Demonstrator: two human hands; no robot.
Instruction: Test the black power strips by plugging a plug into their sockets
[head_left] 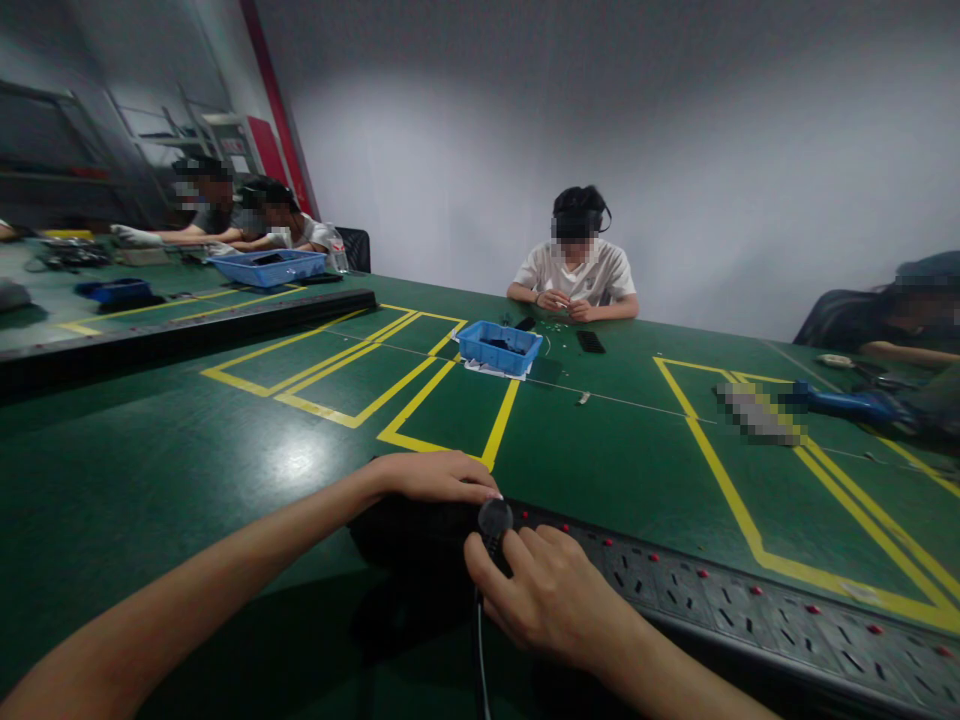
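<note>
In front of me lies a long black slotted panel (697, 590) with a row of red dots along its far edge. My right hand (551, 590) is closed around a dark device with a round, glossy head (495, 517). A black cable (480, 655) runs down from below that hand. Stretched flat over the panel's left part is my left hand (439, 476), palm down. Its fingertips reach the far side of the round head, at or very near it. My right fingers hide most of the device's body.
Yellow tape (435, 445) marks rectangles on the green table (600, 440). Beyond them stands a blue basket (499, 345) with dark parts. Across from me sits a person in a white shirt (574, 280). A long black bar (187, 335) and another blue basket (270, 266) lie left.
</note>
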